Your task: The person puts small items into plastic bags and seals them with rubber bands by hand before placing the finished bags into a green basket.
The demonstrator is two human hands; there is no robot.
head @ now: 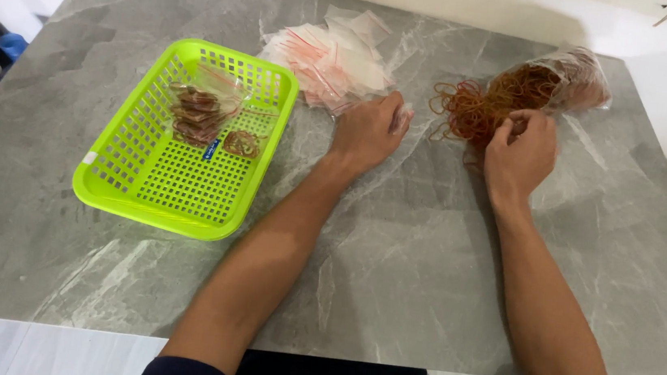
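A few filled little bags [198,109] already lie in the green basket [117,191]; the stack of empty zip bags [334,57] is large. Left hand [367,130] closed on one bag, right hand [520,152] pinching rubber bands [472,107] from the heap; grey marble table [391,266], pale floor beyond

On the grey marble desk [393,242], the green perforated plastic basket [150,186] sits at the left, holding small filled clear bags [201,108]. Right of it, farther back, lies the heap of empty clear zip bags [331,57]. At the far right, the tangle of brown rubber bands [476,103] spills leftward from the clear plastic bag [576,76].
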